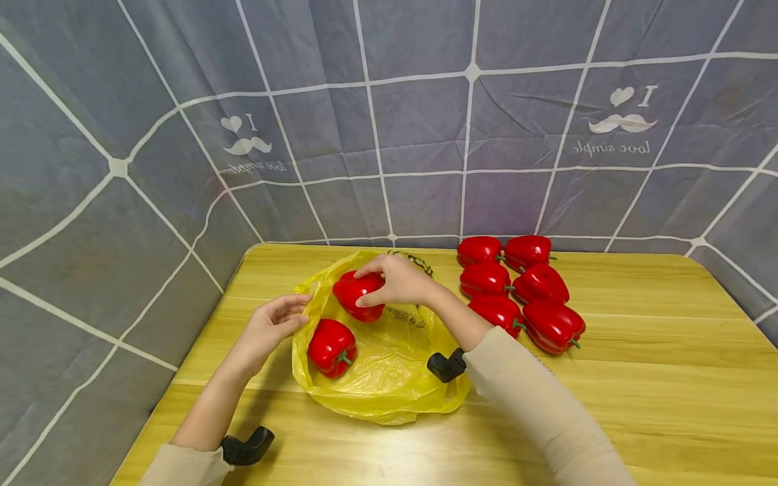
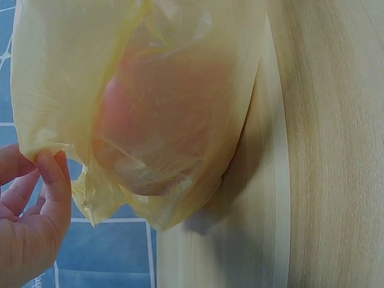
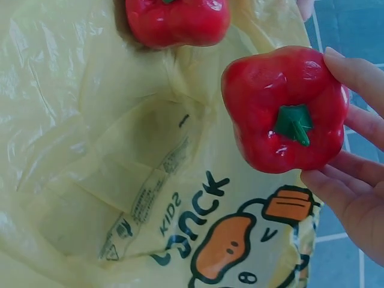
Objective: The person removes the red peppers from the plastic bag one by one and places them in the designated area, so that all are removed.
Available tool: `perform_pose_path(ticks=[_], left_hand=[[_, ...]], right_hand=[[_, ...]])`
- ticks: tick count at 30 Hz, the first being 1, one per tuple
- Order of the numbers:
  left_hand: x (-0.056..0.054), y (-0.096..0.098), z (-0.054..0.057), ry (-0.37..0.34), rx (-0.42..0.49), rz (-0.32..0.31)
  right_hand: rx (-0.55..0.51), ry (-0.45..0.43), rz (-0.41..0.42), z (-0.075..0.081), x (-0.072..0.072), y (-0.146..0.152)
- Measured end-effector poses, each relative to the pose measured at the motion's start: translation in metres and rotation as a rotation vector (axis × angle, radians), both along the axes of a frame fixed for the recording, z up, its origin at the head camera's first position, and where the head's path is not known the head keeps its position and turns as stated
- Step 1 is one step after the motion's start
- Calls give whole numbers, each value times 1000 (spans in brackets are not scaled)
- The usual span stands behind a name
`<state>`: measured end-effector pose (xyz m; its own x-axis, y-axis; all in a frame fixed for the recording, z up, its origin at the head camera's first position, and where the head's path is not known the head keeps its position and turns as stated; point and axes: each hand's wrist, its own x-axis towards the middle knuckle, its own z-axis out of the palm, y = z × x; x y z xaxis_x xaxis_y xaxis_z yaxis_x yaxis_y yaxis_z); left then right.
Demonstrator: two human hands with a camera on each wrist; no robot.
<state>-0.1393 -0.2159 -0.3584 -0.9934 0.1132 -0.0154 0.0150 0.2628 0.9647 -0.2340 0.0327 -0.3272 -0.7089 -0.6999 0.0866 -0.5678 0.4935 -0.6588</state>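
A yellow plastic bag (image 1: pixel 389 391) lies spread with its mouth up on the table. My left hand (image 1: pixel 271 331) pinches the bag's left rim between thumb and fingers, as the left wrist view also shows. Over the bag's far left part, my right hand (image 1: pixel 398 280) grips a red bell pepper (image 1: pixel 358 297) from its right side. In the right wrist view this held pepper (image 3: pixel 285 111) turns its green stem to the camera. Another red bell pepper (image 1: pixel 331 348) sits inside the bag at the left. Printed lettering and a cartoon (image 3: pixel 225 246) show on the bag.
Several red bell peppers (image 1: pixel 541 283) lie in two columns to the right of the bag, partly behind the right forearm. The wooden table (image 1: pixel 662 364) meets a grey curtain (image 1: pixel 425 135) with white lines at its back and left.
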Motion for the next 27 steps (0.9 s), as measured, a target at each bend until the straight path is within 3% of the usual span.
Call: perform_pose_path(ticks=[22,27], left_hand=[[0,1,1,-15,-25,3],[0,1,2,-19,-23,5]], right_hand=[[-99,27,7,23,-4,35],[-76,-2,-39,29,-3,46]])
